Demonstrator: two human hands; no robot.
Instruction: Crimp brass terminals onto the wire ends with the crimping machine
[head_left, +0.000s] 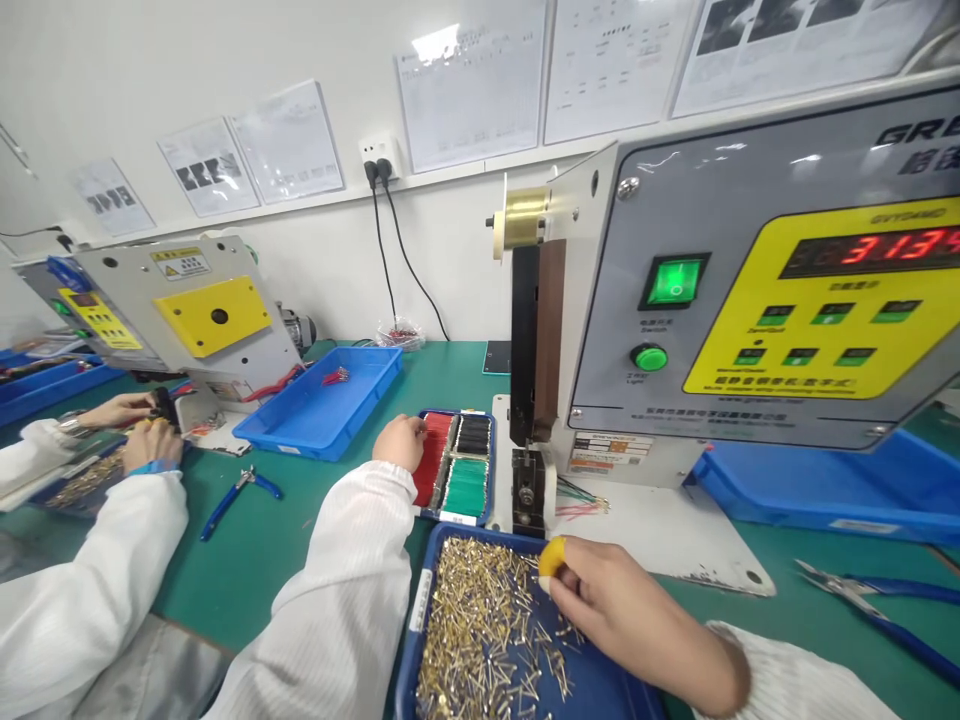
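Observation:
My left hand [400, 443] is at the left edge of a blue tray [457, 518], its fingers closed by the bundle of red wires [436, 455]. Whether a wire is between them is hidden. Black wires [474, 435] and green wires [466, 487] fill the tray's other compartments. My right hand [611, 595], with a yellow finger cot, is pinched above a blue bin [431, 545] of loose gold-coloured metal terminals [480, 620]. What the pinch holds is too small to make out. Just beyond the bin stands the crimping machine's die [527, 490].
The crimping machine [645, 330] with a lit display rises at right, wires [585, 505] on its base. Blue-handled pliers [877, 605] lie at right, cutters [240, 500] at left. A blue tray [322, 440] sits mid-left. A co-worker's hands [150, 430] work at another machine [202, 300].

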